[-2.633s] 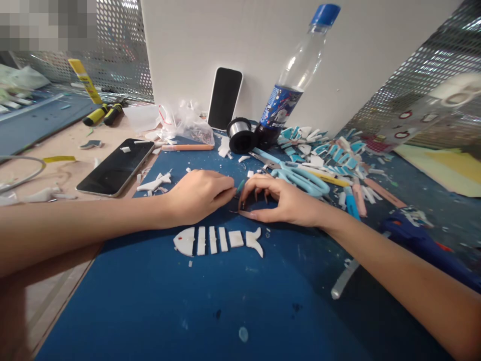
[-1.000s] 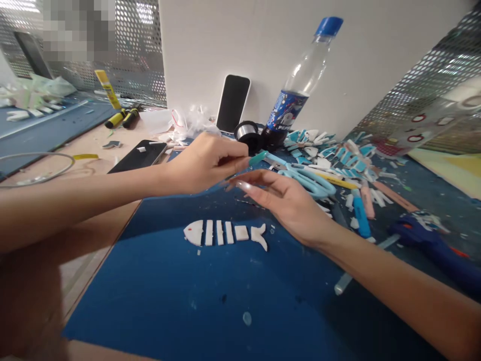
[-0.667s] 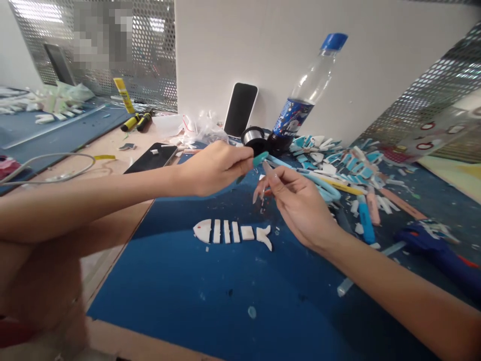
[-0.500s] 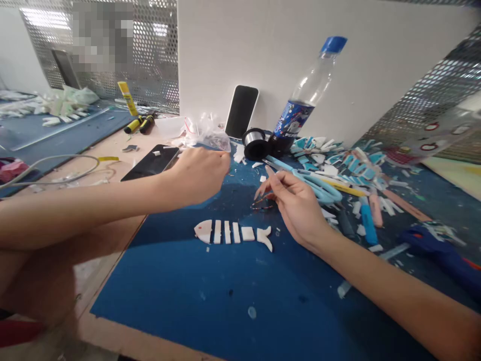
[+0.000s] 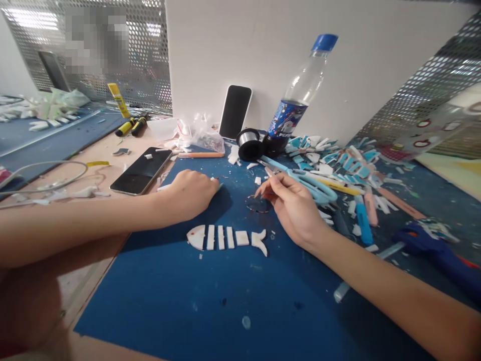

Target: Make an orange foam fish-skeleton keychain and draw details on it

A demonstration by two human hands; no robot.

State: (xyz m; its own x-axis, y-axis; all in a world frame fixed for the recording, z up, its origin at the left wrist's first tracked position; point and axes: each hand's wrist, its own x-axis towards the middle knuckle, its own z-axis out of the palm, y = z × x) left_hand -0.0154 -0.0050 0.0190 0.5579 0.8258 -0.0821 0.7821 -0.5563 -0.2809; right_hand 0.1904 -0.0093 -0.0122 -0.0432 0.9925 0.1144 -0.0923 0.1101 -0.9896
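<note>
Near the middle of the blue mat (image 5: pixel 210 296) that covers this part of the worktop, both hands rest low over the work. The left hand (image 5: pixel 190 193) lies knuckles-up with its fingers curled shut; a sliver of green shows at the fingertips, probably a small tool, but I cannot tell exactly what. The right hand (image 5: pixel 291 203) has its fingers drawn together, pinching a thin loop of wire (image 5: pixel 258 204) that lies on the mat just in front of it, likely held so the springy strand stays put.

Just below the hands, apart from both, a white fish skeleton (image 5: pixel 227 237) is laid out in cut pieces, head to the left and tail to the right, with gaps between them as if arranged for joining.

Beyond the right hand lie light blue scissors (image 5: pixel 300 178), with blue and white scraps (image 5: pixel 330 155) piled toward the right edge. A wire spool (image 5: pixel 250 144), a bottle (image 5: pixel 296 100) and a propped phone (image 5: pixel 235 111) stand along the far edge; a second phone (image 5: pixel 142 170) lies flat off the mat's left side.
</note>
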